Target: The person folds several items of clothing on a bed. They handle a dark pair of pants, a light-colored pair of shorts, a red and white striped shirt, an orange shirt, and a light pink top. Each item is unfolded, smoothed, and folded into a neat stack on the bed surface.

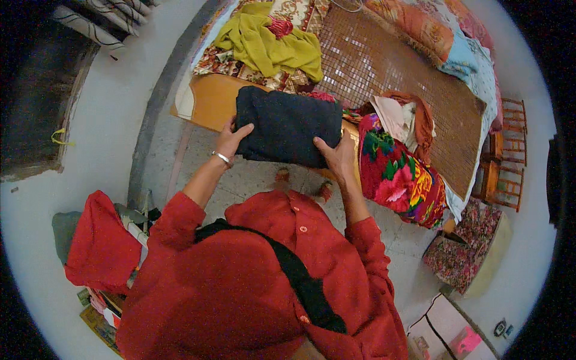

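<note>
A dark, nearly black cloth (288, 126), folded into a flat rectangle, is held out in front of me by both hands. My left hand (231, 139) grips its left edge, thumb on top and fingers hidden underneath. At the lower right corner my right hand (337, 155) holds it the same way. Beyond the cloth is the bed's wooden edge (211, 101). I cannot tell whether the cloth rests on that edge or hangs just above it.
A yellow-green garment (270, 45) lies on the bed's far left. Brown matting (384, 66) covers the bed. A bright floral blanket (399, 180) drapes over its near side. Rolled quilts (420, 30) lie at the back. To my left is a red cloth heap (105, 246); wooden chairs (504, 159) stand right.
</note>
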`<state>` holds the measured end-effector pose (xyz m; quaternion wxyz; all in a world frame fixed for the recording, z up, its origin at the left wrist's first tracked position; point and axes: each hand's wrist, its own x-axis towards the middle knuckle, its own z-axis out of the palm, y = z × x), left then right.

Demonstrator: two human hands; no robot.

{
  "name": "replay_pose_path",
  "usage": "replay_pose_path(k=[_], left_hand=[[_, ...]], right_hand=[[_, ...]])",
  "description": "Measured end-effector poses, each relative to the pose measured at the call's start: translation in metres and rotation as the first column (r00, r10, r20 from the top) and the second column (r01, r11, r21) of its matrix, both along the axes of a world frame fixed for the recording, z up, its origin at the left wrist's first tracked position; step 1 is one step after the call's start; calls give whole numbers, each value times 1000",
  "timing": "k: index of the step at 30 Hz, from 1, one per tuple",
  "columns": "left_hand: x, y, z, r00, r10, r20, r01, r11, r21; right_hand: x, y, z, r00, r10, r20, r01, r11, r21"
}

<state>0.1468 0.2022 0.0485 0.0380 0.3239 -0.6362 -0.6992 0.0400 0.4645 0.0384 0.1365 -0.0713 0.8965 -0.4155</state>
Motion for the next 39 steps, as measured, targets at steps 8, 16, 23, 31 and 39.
replay_pose_path(k=[8,16,23,31,39], left_hand=[[-14,-16,8,994,78,-77,-57,966,251],[0,-52,-30,992,126,-20,-126,941,-315],[-57,-23,41,896,-400,-192,-111,217,-970],[-110,-75,-34,851,-361,383,503,345,-793],[-79,-80,-39,962,-274,20,195,631,-751]], right_hand=[[11,-14,3,899,-4,439,255,818,-516],[21,-35,3,920,-66,386,265,832,-488],[23,-34,-13,952,-130,276,246,861,-444],[29,-31,-4,943,-166,289,273,883,-382],[36,-24,-10,965,-148,216,225,890,-396]])
